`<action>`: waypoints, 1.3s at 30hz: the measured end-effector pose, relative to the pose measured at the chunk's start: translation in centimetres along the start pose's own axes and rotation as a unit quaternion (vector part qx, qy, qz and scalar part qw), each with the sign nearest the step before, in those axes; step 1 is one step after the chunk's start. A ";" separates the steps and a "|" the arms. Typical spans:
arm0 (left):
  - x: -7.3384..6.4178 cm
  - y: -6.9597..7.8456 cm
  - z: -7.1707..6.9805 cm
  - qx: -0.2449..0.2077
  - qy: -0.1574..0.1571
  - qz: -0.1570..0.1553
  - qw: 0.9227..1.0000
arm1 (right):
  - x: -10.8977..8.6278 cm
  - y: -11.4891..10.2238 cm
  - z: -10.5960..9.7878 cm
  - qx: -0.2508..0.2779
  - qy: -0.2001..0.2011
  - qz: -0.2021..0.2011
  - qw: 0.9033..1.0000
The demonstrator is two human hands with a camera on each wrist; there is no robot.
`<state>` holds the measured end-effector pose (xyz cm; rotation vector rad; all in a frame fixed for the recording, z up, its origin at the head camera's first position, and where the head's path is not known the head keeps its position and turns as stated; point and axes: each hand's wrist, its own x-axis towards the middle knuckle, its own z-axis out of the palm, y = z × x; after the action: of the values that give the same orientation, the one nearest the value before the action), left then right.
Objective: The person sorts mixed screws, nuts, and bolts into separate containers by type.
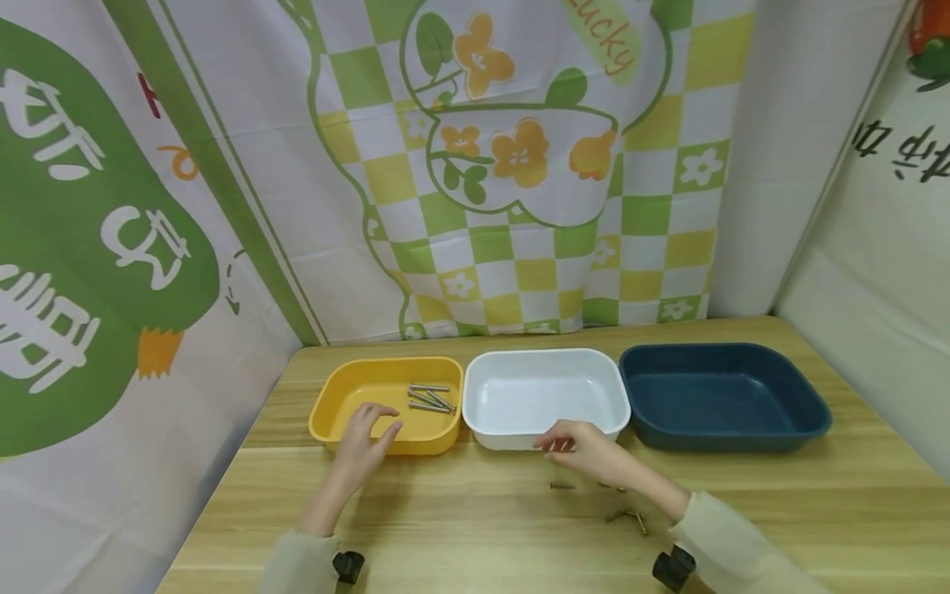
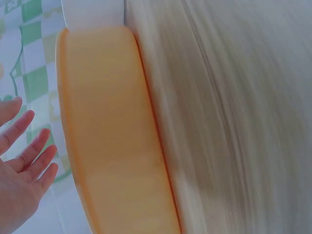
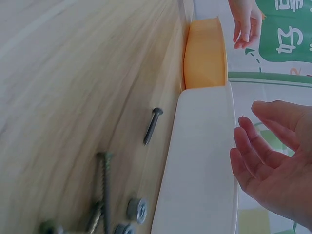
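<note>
My left hand (image 1: 361, 441) hovers over the near left part of a yellow tray (image 1: 430, 446), its fingers loosely bent and nothing in them. Several long silver screws (image 1: 430, 398) lie in that tray, right of the fingers. Above the near rim of a white tray (image 1: 505, 440) is my right hand (image 1: 586, 452); the right wrist view shows its fingers relaxed and apart, holding nothing. Below it on the table lies a single dark screw (image 3: 152, 126). Closer to the right wrist are brass-coloured screws (image 1: 631, 518) and small silver nuts (image 3: 137, 210).
A larger dark blue tray (image 1: 735, 440) stands right of the white one, so the three trays form a row along the back of the wooden table (image 1: 460, 536). Behind them hangs a printed curtain (image 1: 519, 272), with fabric at both sides too.
</note>
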<state>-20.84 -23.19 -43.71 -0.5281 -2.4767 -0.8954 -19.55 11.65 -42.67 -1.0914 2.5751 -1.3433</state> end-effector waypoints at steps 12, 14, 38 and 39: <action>1.5 2.8 2.9 -0.040 -0.021 0.039 0.998 | -3.3 1.1 -1.7 -0.011 0.025 -0.015 1.000; 1.7 3.2 3.3 -0.047 -0.028 0.047 0.997 | -3.8 1.2 -1.9 -0.016 0.026 -0.012 0.999; 2.3 5.8 7.9 -0.060 -0.089 0.095 0.990 | -9.3 3.1 -3.0 -0.007 0.005 0.014 1.000; 2.3 5.9 8.0 -0.061 -0.092 0.093 0.990 | -9.5 3.2 -3.1 -0.006 0.004 0.017 1.000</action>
<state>-22.13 -13.20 -45.02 -0.9055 -2.4917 -0.9636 -15.26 20.71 -45.70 -1.0413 2.5985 -1.3275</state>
